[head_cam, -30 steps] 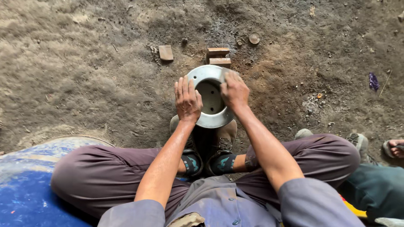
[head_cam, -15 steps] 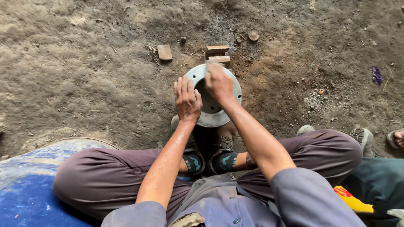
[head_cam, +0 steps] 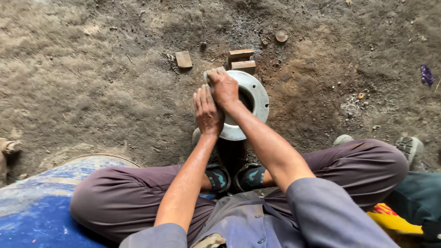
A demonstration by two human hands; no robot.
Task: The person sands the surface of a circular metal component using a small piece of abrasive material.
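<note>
A round grey metal ring [head_cam: 258, 95] with a wide flat rim and a dark centre hole stands on the dirt floor, just beyond my two dark shoes [head_cam: 219, 177]. My left hand [head_cam: 207, 112] lies pressed on the ring's left rim, fingers together, holding it steady. My right hand [head_cam: 223, 87] reaches across to the rim's upper left. It is closed on a small grey pad [head_cam: 212, 72] that pokes out past the fingertips. I sit cross-legged in dark trousers, and my forearms hide the ring's near edge.
Two stacked brick pieces [head_cam: 241, 56] touch the ring's far side. A loose brick piece [head_cam: 183, 59] and a small round disc [head_cam: 281, 35] lie beyond. A blue drum [head_cam: 32, 206] is at my left knee. Another person's shoe [head_cam: 410, 147] and teal trouser leg [head_cam: 420, 197] are at right.
My right hand has swept with the pad from the ring's right side over the top to its upper left. My left hand has stayed on the left rim.
</note>
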